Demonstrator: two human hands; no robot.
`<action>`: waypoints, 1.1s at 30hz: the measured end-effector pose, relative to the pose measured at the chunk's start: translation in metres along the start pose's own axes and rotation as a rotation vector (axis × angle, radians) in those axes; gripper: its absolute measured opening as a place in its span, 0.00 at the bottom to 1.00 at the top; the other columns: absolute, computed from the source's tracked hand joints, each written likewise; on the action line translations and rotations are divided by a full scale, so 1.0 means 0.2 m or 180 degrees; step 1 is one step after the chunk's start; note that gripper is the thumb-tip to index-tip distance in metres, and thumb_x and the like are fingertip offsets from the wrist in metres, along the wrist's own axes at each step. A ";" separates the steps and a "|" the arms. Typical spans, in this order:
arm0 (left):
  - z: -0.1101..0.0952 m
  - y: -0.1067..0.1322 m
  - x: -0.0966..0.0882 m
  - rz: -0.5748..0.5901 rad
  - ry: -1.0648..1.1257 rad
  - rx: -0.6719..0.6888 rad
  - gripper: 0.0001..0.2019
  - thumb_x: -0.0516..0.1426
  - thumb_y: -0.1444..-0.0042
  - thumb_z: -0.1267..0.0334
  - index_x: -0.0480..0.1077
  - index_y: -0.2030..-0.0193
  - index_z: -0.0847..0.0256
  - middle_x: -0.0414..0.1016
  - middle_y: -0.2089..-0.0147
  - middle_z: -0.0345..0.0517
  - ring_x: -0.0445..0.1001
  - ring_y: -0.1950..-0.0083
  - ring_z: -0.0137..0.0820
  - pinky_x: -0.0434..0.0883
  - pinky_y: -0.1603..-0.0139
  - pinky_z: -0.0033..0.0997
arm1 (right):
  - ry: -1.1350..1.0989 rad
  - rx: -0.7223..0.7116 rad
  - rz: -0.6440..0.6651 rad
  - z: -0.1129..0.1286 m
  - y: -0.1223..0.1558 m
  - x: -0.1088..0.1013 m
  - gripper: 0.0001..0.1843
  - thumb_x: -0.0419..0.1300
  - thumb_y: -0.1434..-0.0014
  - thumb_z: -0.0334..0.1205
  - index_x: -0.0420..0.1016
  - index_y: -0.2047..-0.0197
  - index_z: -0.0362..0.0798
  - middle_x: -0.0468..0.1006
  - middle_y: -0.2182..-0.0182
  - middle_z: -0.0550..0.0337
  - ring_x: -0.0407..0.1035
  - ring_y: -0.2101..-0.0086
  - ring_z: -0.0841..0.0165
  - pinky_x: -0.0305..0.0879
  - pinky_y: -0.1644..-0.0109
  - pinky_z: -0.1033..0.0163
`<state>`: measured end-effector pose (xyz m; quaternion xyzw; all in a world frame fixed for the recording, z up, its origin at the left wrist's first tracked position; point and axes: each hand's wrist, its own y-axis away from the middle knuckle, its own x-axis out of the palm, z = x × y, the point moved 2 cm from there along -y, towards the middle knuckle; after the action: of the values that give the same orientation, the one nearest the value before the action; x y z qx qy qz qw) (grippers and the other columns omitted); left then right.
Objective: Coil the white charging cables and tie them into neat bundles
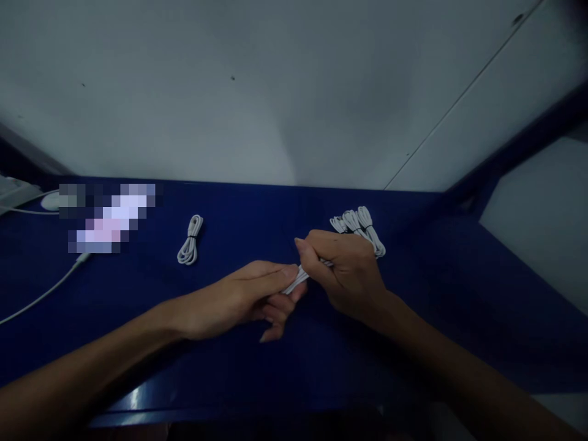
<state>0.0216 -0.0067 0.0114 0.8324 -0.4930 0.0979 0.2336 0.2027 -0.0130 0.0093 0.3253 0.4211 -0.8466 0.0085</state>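
Over the middle of a dark blue table (239, 380), both my hands meet on a white cable (297, 280). My right hand (344, 272) is closed round its bundled length, fingers curled over it. My left hand (250, 297) pinches the cable's near end between thumb and fingers. Just behind my right hand lies a small pile of coiled white cables (361, 225). A single tied coil of white cable (190, 240) lies apart to the left.
A white wall (257, 92) rises behind the table. At the far left lie a white device (13, 191), a loose white cord (41, 295) trailing toward the table's edge, and a blurred-out patch. A blue frame bar (519, 147) runs up at the right.
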 end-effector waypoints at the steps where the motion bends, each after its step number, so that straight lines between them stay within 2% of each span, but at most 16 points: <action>1: -0.01 0.00 0.00 0.0020 -0.0047 -0.0015 0.19 0.51 0.22 0.50 0.67 0.62 0.60 0.57 0.68 0.37 0.58 0.70 0.28 0.68 0.67 0.30 | -0.0013 0.0019 0.0012 0.00 0.00 0.00 0.26 0.56 0.25 0.32 0.56 0.77 0.49 0.58 0.81 0.70 0.51 0.80 0.76 0.48 0.75 0.65; 4: -0.01 0.01 0.01 -0.0084 -0.0247 0.0034 0.20 0.51 0.21 0.50 0.63 0.65 0.59 0.57 0.68 0.36 0.57 0.70 0.27 0.66 0.68 0.30 | -0.0093 0.0167 0.0097 0.00 0.00 0.00 0.27 0.55 0.24 0.35 0.57 0.77 0.49 0.58 0.81 0.69 0.51 0.80 0.76 0.49 0.75 0.64; 6: 0.00 0.01 0.01 -0.0281 -0.0349 0.0156 0.21 0.51 0.22 0.49 0.61 0.66 0.59 0.55 0.69 0.35 0.54 0.70 0.27 0.64 0.69 0.29 | -0.0300 0.0447 0.0173 -0.02 0.00 0.00 0.27 0.55 0.22 0.40 0.59 0.77 0.50 0.61 0.80 0.68 0.54 0.79 0.75 0.52 0.73 0.64; 9: 0.02 0.00 -0.02 -0.0788 -0.0396 0.0496 0.21 0.52 0.23 0.48 0.60 0.65 0.58 0.53 0.70 0.33 0.52 0.72 0.26 0.62 0.71 0.27 | -0.0453 0.1153 0.0170 -0.07 0.01 0.00 0.25 0.50 0.19 0.49 0.70 0.69 0.49 0.68 0.78 0.66 0.64 0.76 0.72 0.60 0.69 0.63; 11: 0.02 -0.01 -0.04 -0.1250 -0.0449 0.0745 0.20 0.53 0.23 0.48 0.61 0.65 0.58 0.53 0.70 0.33 0.53 0.73 0.25 0.61 0.72 0.26 | -0.0062 0.1473 0.0171 -0.10 0.03 0.02 0.23 0.49 0.18 0.51 0.75 0.61 0.49 0.74 0.74 0.64 0.69 0.73 0.69 0.62 0.66 0.61; 13: 0.00 -0.02 -0.07 -0.1612 -0.0460 0.0945 0.21 0.54 0.24 0.49 0.60 0.67 0.58 0.52 0.71 0.33 0.52 0.74 0.24 0.61 0.74 0.25 | 0.0574 0.1482 0.0401 -0.13 0.05 0.04 0.18 0.56 0.21 0.52 0.78 0.56 0.47 0.79 0.66 0.58 0.73 0.68 0.65 0.64 0.63 0.59; 15: -0.01 -0.03 -0.10 -0.1857 -0.0383 0.1089 0.21 0.55 0.24 0.51 0.58 0.68 0.57 0.50 0.72 0.32 0.50 0.75 0.24 0.60 0.76 0.24 | 0.1082 0.1412 0.0695 -0.13 0.06 0.07 0.19 0.65 0.27 0.55 0.79 0.54 0.46 0.80 0.59 0.53 0.75 0.65 0.63 0.65 0.63 0.57; 17: -0.02 -0.03 -0.12 -0.2050 -0.0283 0.1172 0.20 0.56 0.25 0.53 0.58 0.69 0.57 0.50 0.73 0.32 0.50 0.76 0.24 0.60 0.77 0.23 | 0.1301 0.1420 0.0889 -0.13 0.07 0.10 0.18 0.69 0.30 0.53 0.80 0.55 0.45 0.80 0.57 0.53 0.75 0.66 0.63 0.65 0.64 0.58; 21: -0.03 -0.03 -0.14 -0.2275 -0.0058 0.1247 0.18 0.57 0.26 0.55 0.61 0.68 0.58 0.51 0.73 0.33 0.50 0.76 0.24 0.60 0.78 0.23 | 0.1328 0.1482 0.1008 -0.12 0.08 0.10 0.10 0.66 0.26 0.43 0.80 0.58 0.45 0.80 0.60 0.54 0.75 0.67 0.64 0.66 0.65 0.59; 25: -0.03 -0.03 -0.15 -0.2417 -0.0032 0.1285 0.17 0.55 0.26 0.58 0.62 0.68 0.59 0.53 0.73 0.34 0.51 0.76 0.24 0.60 0.78 0.23 | 0.1346 0.1440 0.0868 -0.14 0.08 0.09 0.11 0.64 0.25 0.41 0.78 0.58 0.44 0.79 0.61 0.51 0.75 0.67 0.63 0.67 0.65 0.58; 27: -0.03 -0.02 -0.15 -0.2474 -0.0069 0.1252 0.17 0.54 0.25 0.58 0.62 0.68 0.59 0.53 0.73 0.34 0.51 0.76 0.24 0.60 0.78 0.23 | 0.1118 0.1508 0.0584 -0.14 0.08 0.07 0.09 0.64 0.25 0.39 0.76 0.58 0.45 0.79 0.60 0.52 0.75 0.65 0.63 0.69 0.63 0.57; 29: -0.03 -0.03 -0.15 -0.2479 -0.0116 0.1181 0.17 0.54 0.25 0.58 0.61 0.68 0.58 0.52 0.73 0.33 0.51 0.76 0.24 0.60 0.79 0.23 | 0.0497 0.1603 0.0289 -0.12 0.06 0.05 0.08 0.63 0.24 0.40 0.76 0.58 0.46 0.80 0.60 0.54 0.76 0.65 0.64 0.71 0.63 0.58; 33: 0.00 -0.04 -0.14 -0.2300 -0.0288 0.1099 0.19 0.55 0.26 0.53 0.59 0.68 0.57 0.51 0.73 0.32 0.50 0.76 0.24 0.59 0.78 0.23 | -0.1424 0.2017 0.0190 -0.07 0.04 0.05 0.12 0.61 0.24 0.48 0.74 0.56 0.48 0.80 0.67 0.62 0.70 0.79 0.74 0.67 0.78 0.65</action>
<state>0.0137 0.0186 -0.0017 0.9826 -0.1548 0.0540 0.0878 0.2051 -0.0054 -0.0086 0.1313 0.1169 -0.9841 0.0238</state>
